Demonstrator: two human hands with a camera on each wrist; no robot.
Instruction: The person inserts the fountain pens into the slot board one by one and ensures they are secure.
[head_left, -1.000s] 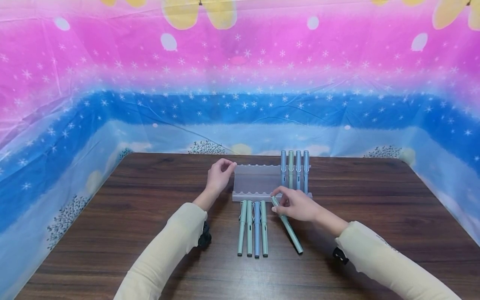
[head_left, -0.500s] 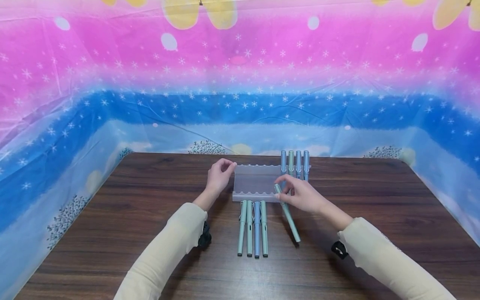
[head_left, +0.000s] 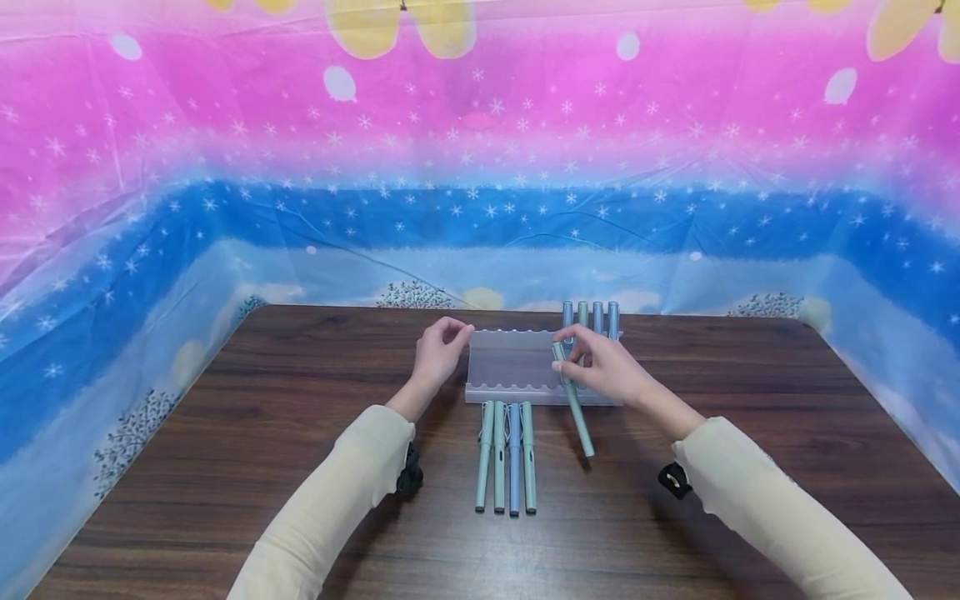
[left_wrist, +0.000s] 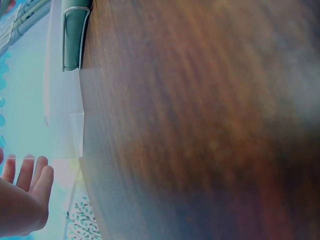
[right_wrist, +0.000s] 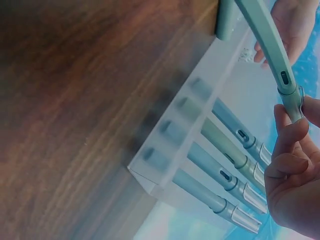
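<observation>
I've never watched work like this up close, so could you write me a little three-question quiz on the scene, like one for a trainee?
1. Count: how many loose pens lie on the table in front of the rack?
2. Choose: what colour is the held pen in the right hand? A) blue B) green C) pink
3. True or false: the left hand holds a pen.

Key:
1. Four.
2. B, green.
3. False; it holds the rack's left edge.
</observation>
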